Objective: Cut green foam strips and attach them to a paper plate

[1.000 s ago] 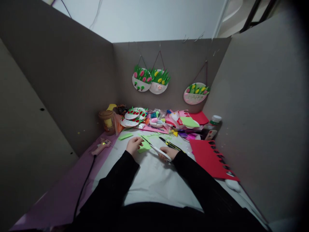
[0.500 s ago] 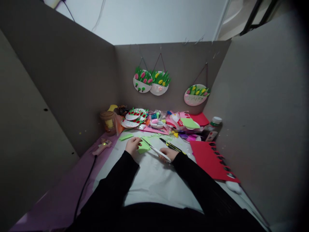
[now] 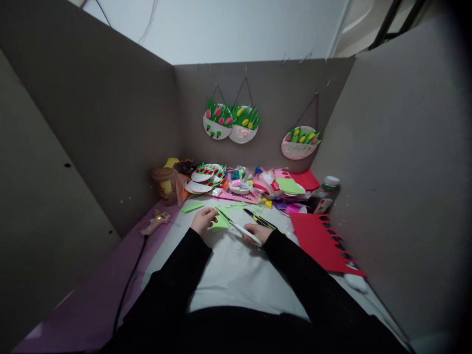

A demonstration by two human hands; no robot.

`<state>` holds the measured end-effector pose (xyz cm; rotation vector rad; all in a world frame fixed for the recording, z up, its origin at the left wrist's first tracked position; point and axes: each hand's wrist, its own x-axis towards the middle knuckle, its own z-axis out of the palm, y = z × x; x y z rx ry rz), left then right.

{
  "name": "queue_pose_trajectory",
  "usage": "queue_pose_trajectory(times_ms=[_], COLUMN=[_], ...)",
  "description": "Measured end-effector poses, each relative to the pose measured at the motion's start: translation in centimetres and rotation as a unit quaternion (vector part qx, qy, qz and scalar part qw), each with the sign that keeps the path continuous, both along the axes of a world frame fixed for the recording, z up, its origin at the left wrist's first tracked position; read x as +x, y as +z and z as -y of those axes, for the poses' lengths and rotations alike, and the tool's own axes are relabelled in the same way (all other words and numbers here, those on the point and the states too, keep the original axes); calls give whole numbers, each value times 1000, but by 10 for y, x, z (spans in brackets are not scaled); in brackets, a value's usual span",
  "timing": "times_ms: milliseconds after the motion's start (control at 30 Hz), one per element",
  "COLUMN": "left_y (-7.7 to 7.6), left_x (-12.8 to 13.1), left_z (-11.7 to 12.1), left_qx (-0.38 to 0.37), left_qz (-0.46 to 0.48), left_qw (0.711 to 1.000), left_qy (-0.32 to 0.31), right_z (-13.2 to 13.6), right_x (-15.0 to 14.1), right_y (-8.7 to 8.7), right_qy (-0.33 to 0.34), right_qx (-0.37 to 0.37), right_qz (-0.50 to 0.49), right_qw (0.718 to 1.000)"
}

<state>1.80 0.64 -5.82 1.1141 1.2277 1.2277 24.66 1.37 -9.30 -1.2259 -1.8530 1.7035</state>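
My right hand (image 3: 257, 233) is closed round the white handles of a pair of scissors (image 3: 241, 229), whose blades point up and left. Close to the blade tips, my left hand (image 3: 205, 220) pinches light green paper (image 3: 220, 224); its fingers partly hide where the paper is gripped. Thin green paper offcuts (image 3: 245, 207) are scattered just beyond the hands. A folded green piece (image 3: 192, 207) lies to the left. Beside my right hand rests a black and yellow craft knife (image 3: 262, 221).
A glue gun (image 3: 157, 222) with a cord lies at left near a brown-lidded cup (image 3: 164, 186). Craft supplies and decorated paper plates (image 3: 199, 187) line the back. Red sheet (image 3: 317, 243) and a white-capped bottle (image 3: 326, 194) are at right. Grey panels surround the table.
Both hands and the scissors stay almost in place, with the blade tips still near the left fingers. The whole view has shifted slightly.
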Motion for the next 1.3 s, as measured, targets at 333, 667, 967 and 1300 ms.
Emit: queue_pose_trajectory(times_ms=[333,667,967,1300], left_y=[-1,-2,0,-4], left_x=[-6,-8,-4,-1], left_z=[-1,-1,-1,-2], left_qx=[11,17,14,20], left_qz=[-44,-83,-60,-98], left_qw=[995,990,994,993], left_qy=[-86,-113,-86,-55], right_z=[-2,-2,-3,0], right_x=[2,4,1,1], right_y=[2,0,4,1], right_qy=[30,23,-119,-188], right_qx=[-12,0,105,308], right_qz=[-7,14,84,249], right_qw=[999,1000,984,899])
